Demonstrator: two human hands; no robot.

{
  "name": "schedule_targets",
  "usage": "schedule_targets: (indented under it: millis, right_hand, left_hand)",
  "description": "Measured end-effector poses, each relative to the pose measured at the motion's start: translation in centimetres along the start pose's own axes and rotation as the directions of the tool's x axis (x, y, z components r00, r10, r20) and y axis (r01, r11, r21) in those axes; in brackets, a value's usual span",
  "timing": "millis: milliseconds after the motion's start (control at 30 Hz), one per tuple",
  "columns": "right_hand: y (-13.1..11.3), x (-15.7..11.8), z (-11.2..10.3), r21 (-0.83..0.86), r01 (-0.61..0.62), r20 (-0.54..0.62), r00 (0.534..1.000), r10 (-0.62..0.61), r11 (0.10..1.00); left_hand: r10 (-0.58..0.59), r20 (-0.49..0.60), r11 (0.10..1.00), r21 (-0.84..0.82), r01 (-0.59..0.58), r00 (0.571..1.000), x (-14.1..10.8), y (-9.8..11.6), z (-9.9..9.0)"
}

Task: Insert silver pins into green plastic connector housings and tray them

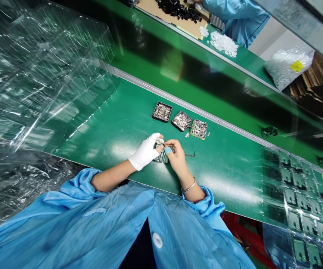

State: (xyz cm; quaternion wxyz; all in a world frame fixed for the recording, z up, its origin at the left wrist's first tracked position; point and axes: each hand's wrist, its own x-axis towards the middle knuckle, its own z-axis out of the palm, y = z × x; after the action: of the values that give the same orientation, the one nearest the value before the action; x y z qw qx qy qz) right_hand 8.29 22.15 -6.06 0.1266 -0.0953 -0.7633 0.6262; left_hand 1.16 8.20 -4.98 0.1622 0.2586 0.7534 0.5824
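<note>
Over green table (127, 116), head view: block (161, 158) is showing between left hand (147, 151) and right hand (177, 157). Both are holding fingers curled, tips close; cannot tell what either is gripping. Bent key (190, 155) is lying beside right hand.

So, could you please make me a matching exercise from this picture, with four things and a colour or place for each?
1. Left hand
2. Right hand
3. L-shaped rod
4. Plastic bag

A. Bears a yellow label
B. Lies on the green tabletop
C. Has a blue fingertip cover
D. Wears a white glove

Pairs: 1-D, 2-C, 3-B, 4-A
</note>
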Motion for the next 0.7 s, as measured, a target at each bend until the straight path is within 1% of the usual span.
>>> schedule_targets:
  millis: [33, 100, 133, 167, 200, 233, 267, 300, 333, 367, 400, 433, 467, 500, 533, 567, 600, 667, 700]
  right_hand:
    - [0.1, 0.0, -0.4, 0.039, -0.013, -0.024, 1.000, 0.013, 0.999]
    - [0.3, -0.2, -1.5, 0.107, -0.004, -0.094, 0.995, 0.014, 0.994]
    - [0.4, -0.5, -2.0, 0.105, 0.025, -0.110, 0.994, -0.013, 0.994]
    - [0.4, -0.9, -2.5, 0.065, 0.060, -0.088, 0.995, -0.054, 0.996]
    - [0.4, -1.6, -2.8, -0.011, 0.095, -0.027, 0.995, -0.096, 0.995]
    - [0.3, -2.2, -2.9, -0.114, 0.130, 0.060, 0.990, -0.124, 0.985]
    - [0.1, -2.9, -2.9, -0.225, 0.164, 0.151, 0.980, -0.132, 0.961]
    - [-0.1, -3.3, -2.7, -0.322, 0.189, 0.217, 0.969, -0.122, 0.927]
    - [-0.2, -3.4, -2.5, -0.386, 0.206, 0.249, 0.962, -0.114, 0.899]
    - [-0.4, -2.9, -2.4, -0.415, 0.211, 0.247, 0.962, -0.114, 0.885]
    - [-0.6, -1.9, -2.5, -0.415, 0.205, 0.212, 0.969, -0.124, 0.886]
    - [-0.8, -0.3, -2.9, -0.397, 0.185, 0.149, 0.980, -0.135, 0.899]
    - [-1.1, 1.9, -3.7, -0.372, 0.143, 0.059, 0.990, -0.131, 0.917]
    - [-1.5, 4.6, -4.9, -0.354, 0.083, -0.059, 0.992, -0.111, 0.931]
    - [-2.0, 7.6, -6.2, -0.346, -0.007, -0.185, 0.981, -0.061, 0.938]
    - [-2.6, 10.6, -7.6, -0.354, -0.134, -0.298, 0.954, 0.024, 0.926]
    - [-3.1, 13.6, -9.0, -0.374, -0.255, -0.367, 0.924, 0.111, 0.892]
    - [-4.0, 18.6, -11.2, -0.389, -0.330, -0.425, 0.892, 0.150, 0.860]
    - [-4.3, 20.5, -11.7, -0.396, -0.357, -0.437, 0.884, 0.167, 0.846]
  left_hand:
    - [0.005, -0.032, 1.000, -0.028, -0.006, 0.999, 0.1, 0.0, -0.5]
    - [-0.009, -0.143, 0.993, -0.114, -0.007, 0.990, 0.4, -0.3, -1.9]
    - [-0.031, -0.198, 0.989, -0.147, 0.002, 0.980, 0.6, -0.5, -2.7]
    - [-0.059, -0.237, 0.986, -0.166, 0.019, 0.970, 0.8, -0.8, -3.5]
    - [-0.082, -0.257, 0.985, -0.165, 0.040, 0.963, 1.0, -1.1, -4.3]
    - [-0.097, -0.255, 0.987, -0.146, 0.061, 0.962, 1.2, -1.5, -5.0]
    - [-0.104, -0.239, 0.990, -0.115, 0.078, 0.965, 1.3, -1.8, -5.5]
    - [-0.106, -0.216, 0.993, -0.079, 0.091, 0.971, 1.5, -2.0, -5.8]
    - [-0.102, -0.185, 0.995, -0.032, 0.097, 0.977, 1.5, -2.2, -5.9]
    - [-0.088, -0.149, 0.995, 0.030, 0.094, 0.985, 1.6, -2.3, -5.8]
    - [-0.068, -0.108, 0.991, 0.104, 0.080, 0.992, 1.6, -2.4, -5.6]
    - [-0.042, -0.064, 0.982, 0.183, 0.053, 0.997, 1.6, -2.5, -5.3]
    - [-0.008, -0.017, 0.966, 0.260, 0.012, 1.000, 1.6, -2.5, -4.9]
    - [0.027, 0.034, 0.944, 0.328, -0.037, 0.999, 1.6, -2.5, -4.6]
    - [0.059, 0.081, 0.919, 0.384, -0.086, 0.995, 1.6, -2.5, -4.3]
    - [0.082, 0.121, 0.895, 0.428, -0.127, 0.989, 1.6, -2.4, -4.0]
    - [0.097, 0.155, 0.870, 0.467, -0.160, 0.983, 1.7, -2.4, -3.8]
    - [0.106, 0.192, 0.824, 0.531, -0.195, 0.976, 1.7, -2.3, -3.6]
    - [0.107, 0.199, 0.807, 0.555, -0.202, 0.974, 1.8, -2.3, -3.5]
